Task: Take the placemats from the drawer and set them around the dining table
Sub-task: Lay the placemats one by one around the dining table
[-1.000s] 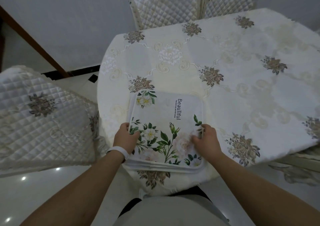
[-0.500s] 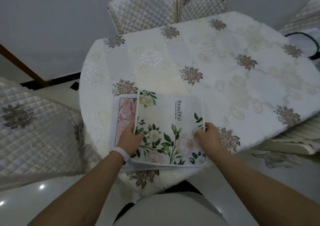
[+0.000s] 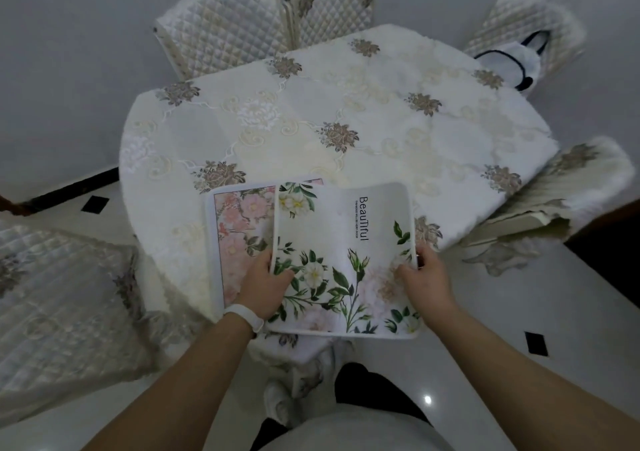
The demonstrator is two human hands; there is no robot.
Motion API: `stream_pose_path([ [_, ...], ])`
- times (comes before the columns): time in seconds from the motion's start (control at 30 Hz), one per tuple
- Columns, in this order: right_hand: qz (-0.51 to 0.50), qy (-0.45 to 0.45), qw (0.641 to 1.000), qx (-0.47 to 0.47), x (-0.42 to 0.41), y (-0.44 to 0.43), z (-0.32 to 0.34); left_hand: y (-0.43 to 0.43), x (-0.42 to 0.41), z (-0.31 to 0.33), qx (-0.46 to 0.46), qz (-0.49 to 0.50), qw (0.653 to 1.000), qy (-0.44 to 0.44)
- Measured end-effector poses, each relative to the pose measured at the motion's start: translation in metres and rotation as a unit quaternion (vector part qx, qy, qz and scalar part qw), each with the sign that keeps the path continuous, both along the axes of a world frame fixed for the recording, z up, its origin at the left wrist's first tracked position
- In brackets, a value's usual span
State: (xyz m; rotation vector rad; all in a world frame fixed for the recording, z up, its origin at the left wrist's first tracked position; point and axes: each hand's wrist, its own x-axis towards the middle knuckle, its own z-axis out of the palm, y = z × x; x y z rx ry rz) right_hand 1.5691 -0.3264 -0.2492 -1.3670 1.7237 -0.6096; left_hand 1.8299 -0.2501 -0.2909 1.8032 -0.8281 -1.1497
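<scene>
A white placemat with green leaves, white flowers and the word "Beautiful" (image 3: pixel 346 242) is on top at the near edge of the dining table (image 3: pixel 311 121). My left hand (image 3: pixel 265 284) grips its left edge and my right hand (image 3: pixel 424 281) grips its right edge. Under it, showing to the left, lies a pink-flowered placemat (image 3: pixel 239 236) flat on the tablecloth. The top mat juts past the table's near edge towards me. Whether more mats lie beneath it is hidden.
The round table wears a cream cloth with brown flower motifs. Quilted chairs stand at the near left (image 3: pixel 65 312), at the far side (image 3: pixel 225 31), at the far right (image 3: pixel 530 35) with a white bag (image 3: pixel 512 62), and at the right (image 3: pixel 561 191). The floor is glossy white tile.
The green-leaf mat has slid to the right in both hands, which uncovers the pink-flowered mat beneath on the left. The view has pulled back and shifted right.
</scene>
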Motion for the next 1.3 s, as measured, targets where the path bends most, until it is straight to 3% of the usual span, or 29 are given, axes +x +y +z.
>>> stream_pose_path([
  [0.2, -0.077, -0.018, 0.997, -0.014, -0.041, 0.029, 0.017, 0.000, -0.036, 0.011, -0.016, -0.043, 0.999, 0.012],
  [0.53, -0.078, -0.075, 0.994, -0.002, -0.122, 0.044, 0.026, 0.003, -0.108, 0.042, -0.026, -0.055, 0.998, -0.025],
  [0.73, -0.125, -0.095, 0.987, -0.011, -0.226, 0.062, 0.034, 0.003, -0.213, 0.055, -0.033, -0.081, 0.996, -0.033],
  [1.03, -0.197, -0.098, 0.975, -0.013, -0.399, 0.092, 0.048, -0.001, -0.383, 0.061, -0.014, -0.126, 0.990, 0.061],
  [1.3, -0.275, -0.109, 0.954, -0.036, -0.490, 0.113, 0.055, -0.028, -0.480, 0.072, -0.019, -0.190, 0.980, 0.051],
])
